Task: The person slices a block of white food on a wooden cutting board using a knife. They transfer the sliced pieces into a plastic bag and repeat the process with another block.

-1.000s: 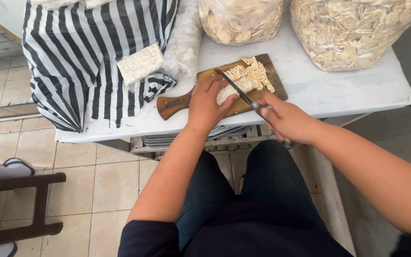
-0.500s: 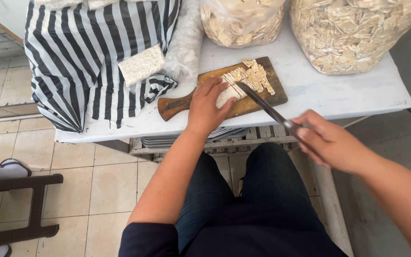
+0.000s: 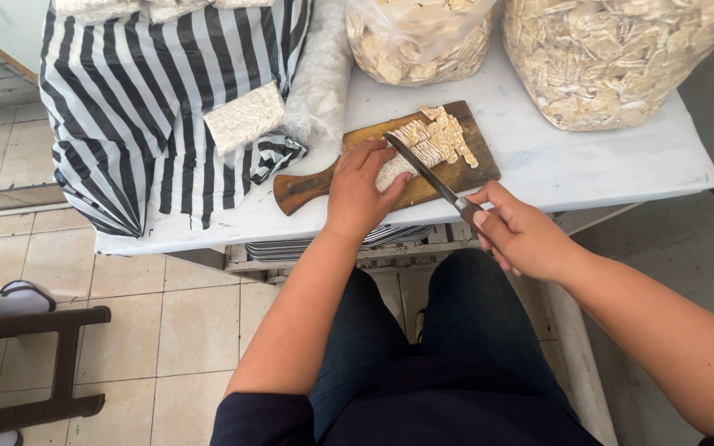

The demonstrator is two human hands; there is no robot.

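Pinning the pale block (image 3: pixel 393 171) on the board (image 3: pixel 464 169) under curled left hand (image 3: pixel 359 192), right hand (image 3: pixel 522 235) closed around knife (image 3: pixel 428 176), blade lay just beside the left fingertips, so a slip risked a cut, I judged.

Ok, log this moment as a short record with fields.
left hand: presses a pale block on the wooden cutting board
right hand: grips a knife, blade angled over the block
slices: piled on the board's far end
table: white, with two clear bags of pale chips
striped cloth: drapes the left side
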